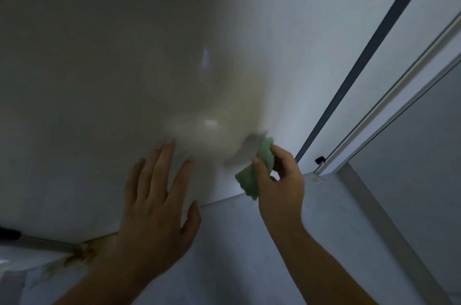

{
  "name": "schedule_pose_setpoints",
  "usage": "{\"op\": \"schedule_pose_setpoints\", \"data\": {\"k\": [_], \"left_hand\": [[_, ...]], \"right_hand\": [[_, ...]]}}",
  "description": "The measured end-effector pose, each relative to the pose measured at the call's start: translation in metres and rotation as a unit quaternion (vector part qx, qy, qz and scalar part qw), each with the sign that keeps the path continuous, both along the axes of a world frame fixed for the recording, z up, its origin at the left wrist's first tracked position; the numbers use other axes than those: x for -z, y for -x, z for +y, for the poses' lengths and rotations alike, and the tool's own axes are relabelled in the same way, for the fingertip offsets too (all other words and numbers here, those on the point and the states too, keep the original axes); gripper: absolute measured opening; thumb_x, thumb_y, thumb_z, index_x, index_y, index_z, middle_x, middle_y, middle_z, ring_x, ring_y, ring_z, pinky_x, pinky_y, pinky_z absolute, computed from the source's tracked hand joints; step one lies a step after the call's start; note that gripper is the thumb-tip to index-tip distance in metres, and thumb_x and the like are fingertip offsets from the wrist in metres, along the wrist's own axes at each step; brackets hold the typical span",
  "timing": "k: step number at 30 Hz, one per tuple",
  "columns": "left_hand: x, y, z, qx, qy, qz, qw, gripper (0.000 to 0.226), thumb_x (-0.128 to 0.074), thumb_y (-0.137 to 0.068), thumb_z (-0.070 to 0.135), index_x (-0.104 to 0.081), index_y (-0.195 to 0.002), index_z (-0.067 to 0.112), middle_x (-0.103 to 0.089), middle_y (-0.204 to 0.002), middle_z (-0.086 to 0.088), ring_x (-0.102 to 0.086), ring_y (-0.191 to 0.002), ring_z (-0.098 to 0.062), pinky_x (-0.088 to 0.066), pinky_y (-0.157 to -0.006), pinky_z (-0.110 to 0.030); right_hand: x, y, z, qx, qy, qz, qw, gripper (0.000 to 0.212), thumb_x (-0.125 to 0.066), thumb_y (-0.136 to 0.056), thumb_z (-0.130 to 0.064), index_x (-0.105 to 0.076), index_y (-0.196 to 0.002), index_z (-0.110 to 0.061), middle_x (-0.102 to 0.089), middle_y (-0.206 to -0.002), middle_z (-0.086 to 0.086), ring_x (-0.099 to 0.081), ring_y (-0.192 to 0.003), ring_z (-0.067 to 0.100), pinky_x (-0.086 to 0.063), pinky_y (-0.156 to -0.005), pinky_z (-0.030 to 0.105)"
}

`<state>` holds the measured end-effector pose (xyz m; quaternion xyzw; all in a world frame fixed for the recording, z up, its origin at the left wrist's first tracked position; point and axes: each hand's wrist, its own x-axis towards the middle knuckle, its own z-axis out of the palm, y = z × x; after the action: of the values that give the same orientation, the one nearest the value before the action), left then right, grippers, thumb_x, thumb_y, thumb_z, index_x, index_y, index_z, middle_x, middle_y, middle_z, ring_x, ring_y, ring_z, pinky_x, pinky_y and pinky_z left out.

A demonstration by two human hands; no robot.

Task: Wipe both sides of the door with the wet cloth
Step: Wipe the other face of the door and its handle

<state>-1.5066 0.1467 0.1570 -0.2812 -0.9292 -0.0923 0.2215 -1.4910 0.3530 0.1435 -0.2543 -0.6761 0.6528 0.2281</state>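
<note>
White door (124,67) filled the dim view, a metal rail (389,96) at right. On it lay the left hand (154,202), fingers spread; the right hand (282,180) gripped a green cloth (248,181).

1. Bare left hand (159,205), seen from the back: four fingers and the thumb in view, knuckles faintly marked.
2. Nails (170,141) on its fingertips look short and rounded; detail is blurred.
3. Bare right hand (282,180), back and thumb side in view; fingertips partly hidden.
4. Uncovered left forearm (114,279), bare skin down to the frame's bottom edge, in dim light.
5. Uncovered right forearm (311,262), likewise bare to the bottom edge.
</note>
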Motion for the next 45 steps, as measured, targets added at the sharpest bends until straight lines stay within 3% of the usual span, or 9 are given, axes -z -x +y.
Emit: {"op": "schedule_pose_setpoints", "data": {"k": [2,7,11,15,20,28,34,40,45], "left_hand": [[-0.027,-0.013,0.01,0.014,-0.007,-0.066,0.998,0.068,-0.05,-0.086,0.036,-0.049,-0.146,0.005,-0.031,-0.162,-0.022,-0.036,-0.145,-0.041,-0.031,-0.115,-0.056],[-0.169,-0.024,0.063,0.034,-0.096,-0.204,0.974,0.07,-0.048,-0.086,0.044,-0.042,-0.148,0.012,-0.053,-0.149,-0.012,-0.054,-0.128,-0.027,-0.051,-0.099,-0.042],[-0.342,-0.024,0.121,0.041,-0.157,-0.261,0.952,0.066,-0.046,-0.093,0.05,-0.04,-0.15,0.016,-0.058,-0.144,-0.006,-0.066,-0.116,-0.025,-0.049,-0.096,-0.034],[-0.507,-0.007,0.181,0.061,-0.215,-0.277,0.935,0.066,-0.047,-0.099,0.05,-0.026,-0.159,0.028,-0.041,-0.159,0.007,-0.043,-0.143,-0.015,-0.038,-0.113,-0.031],[-0.627,0.013,0.251,0.117,-0.22,-0.235,0.94,0.061,-0.048,-0.102,0.04,-0.032,-0.157,0.021,-0.039,-0.159,0.003,-0.037,-0.143,-0.013,-0.023,-0.104,-0.01],[-0.65,0.008,0.301,0.14,-0.05,-0.185,0.972,0.058,-0.033,-0.098,0.046,-0.06,-0.134,0.01,-0.07,-0.114,-0.003,-0.067,-0.103,-0.022,-0.053,-0.095,-0.035],[-0.638,-0.006,0.318,0.08,-0.025,-0.186,0.979,0.068,-0.036,-0.09,0.042,-0.057,-0.139,0.001,-0.067,-0.128,-0.012,-0.064,-0.121,-0.029,-0.045,-0.112,-0.042],[-0.631,-0.008,0.322,0.077,-0.077,-0.243,0.964,0.068,-0.045,-0.093,0.039,-0.039,-0.152,0.005,-0.058,-0.135,-0.007,-0.056,-0.124,-0.025,-0.045,-0.109,-0.035],[-0.628,-0.014,0.325,0.067,-0.11,-0.317,0.94,0.068,-0.052,-0.099,0.037,-0.026,-0.157,0.015,-0.045,-0.147,0.002,-0.045,-0.134,-0.016,-0.042,-0.108,-0.027]], "right_hand": [[-0.04,-0.028,0.006,0.0,0.073,-0.051,0.996,0.026,-0.071,-0.091,-0.01,-0.068,-0.115,-0.019,-0.072,-0.099,-0.001,-0.071,-0.09,0.007,-0.058,-0.07,0.019],[-0.18,-0.086,0.047,0.02,0.184,-0.118,0.976,0.015,-0.067,-0.093,-0.014,-0.068,-0.107,-0.008,-0.07,-0.072,0.008,-0.066,-0.062,0.026,-0.06,-0.071,0.054],[-0.326,-0.107,0.095,0.069,0.173,-0.141,0.972,0.02,-0.071,-0.088,-0.02,-0.07,-0.106,-0.013,-0.07,-0.09,0.018,-0.067,-0.078,0.036,-0.06,-0.074,0.064],[-0.475,-0.104,0.143,0.071,0.108,-0.114,0.985,0.015,-0.07,-0.093,-0.023,-0.069,-0.108,-0.023,-0.072,-0.084,0.009,-0.07,-0.073,0.033,-0.063,-0.067,0.052],[-0.605,-0.078,0.203,0.075,0.045,-0.075,0.993,0.016,-0.067,-0.096,-0.029,-0.067,-0.112,-0.03,-0.07,-0.086,0.005,-0.069,-0.071,0.021,-0.055,-0.058,0.027],[-0.673,-0.034,0.248,0.036,-0.046,-0.057,0.997,0.024,-0.067,-0.097,-0.025,-0.063,-0.121,-0.023,-0.067,-0.092,0.003,-0.07,-0.071,0.012,-0.057,-0.057,0.022],[-0.662,-0.017,0.256,-0.018,-0.093,-0.09,0.991,0.028,-0.069,-0.096,-0.023,-0.062,-0.123,-0.027,-0.064,-0.101,-0.012,-0.065,-0.092,0.008,-0.06,-0.081,0.03],[-0.662,-0.015,0.265,-0.043,-0.13,-0.09,0.987,0.018,-0.069,-0.096,-0.022,-0.061,-0.105,-0.035,-0.064,-0.093,-0.018,-0.063,-0.085,0.003,-0.05,-0.071,0.013],[-0.665,-0.022,0.268,-0.048,-0.124,-0.087,0.987,0.015,-0.071,-0.094,-0.017,-0.064,-0.097,-0.03,-0.067,-0.09,-0.009,-0.064,-0.083,0.007,-0.053,-0.071,0.017]]}}
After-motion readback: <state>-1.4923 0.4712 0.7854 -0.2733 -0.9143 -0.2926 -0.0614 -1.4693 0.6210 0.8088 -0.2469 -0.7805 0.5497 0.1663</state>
